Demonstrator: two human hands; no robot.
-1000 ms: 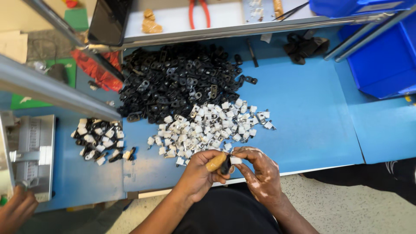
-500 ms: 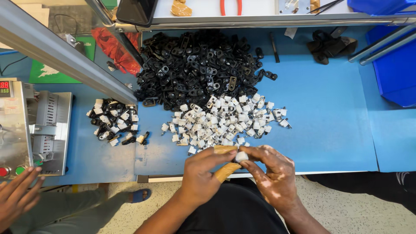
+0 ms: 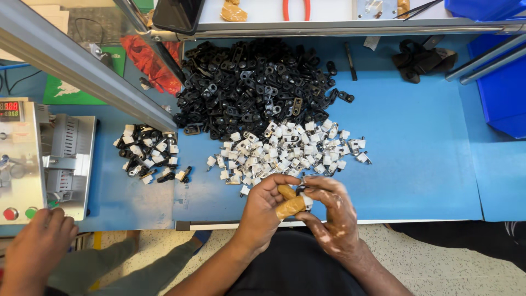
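My left hand (image 3: 266, 211) and my right hand (image 3: 331, 211) meet at the near edge of the blue mat (image 3: 416, 153). Between their fingertips they pinch a small white plastic part (image 3: 306, 200); two fingers of my left hand wear tan finger covers. Just beyond the hands lies a spread of several small white parts with metal pins (image 3: 290, 151). Behind that sits a large heap of black plastic clips (image 3: 255, 85). A smaller pile of joined black-and-white pieces (image 3: 150, 156) lies to the left.
A grey metal machine with red and green buttons (image 3: 33, 164) stands at the left; another person's hand (image 3: 35, 244) rests by it. A slanted metal rail (image 3: 82, 68) crosses the upper left. Blue bins (image 3: 501, 93) stand at the right, red-handled pliers (image 3: 296, 8) on the back shelf.
The view has shifted so the piles sit further right and lower. My hands stay together at the mat's edge, working the small white part. The other person's hand has come nearer the machine.
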